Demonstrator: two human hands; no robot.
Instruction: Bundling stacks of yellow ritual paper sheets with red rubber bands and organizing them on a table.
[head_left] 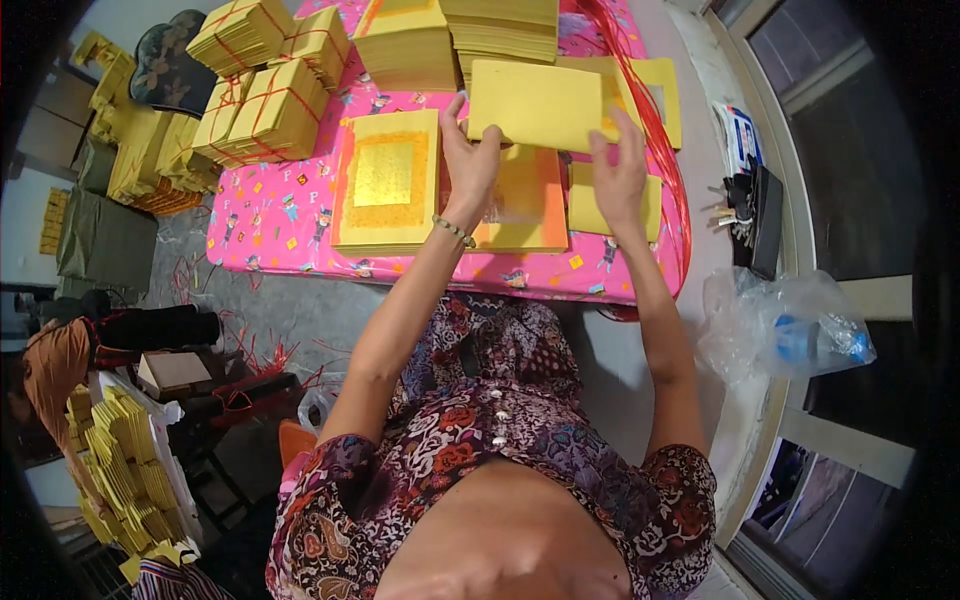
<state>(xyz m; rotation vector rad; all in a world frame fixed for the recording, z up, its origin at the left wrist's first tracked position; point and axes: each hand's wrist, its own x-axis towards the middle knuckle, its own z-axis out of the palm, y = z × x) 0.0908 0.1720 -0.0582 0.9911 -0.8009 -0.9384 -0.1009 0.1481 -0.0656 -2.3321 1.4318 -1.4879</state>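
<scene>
My left hand (473,168) grips the left edge of a yellow paper sheet or thin stack (535,105), raised over the table. At its lower right corner, my right hand (620,175) has its fingers apart; they look slightly blurred. Below lie a stack of yellow paper with a gold square in an orange border (385,178) and, partly hidden by my left hand, a second orange-and-gold stack (530,200). A smaller plain yellow stack (648,205) sits under my right hand.
Bundles tied with red string (270,110) stand at the table's left, tall yellow stacks (500,35) at the back. Red strands (655,120) hang along the right side of the pink cloth (280,225). A plastic bag (790,325) rests by the window; another person's arm (50,385) shows at left.
</scene>
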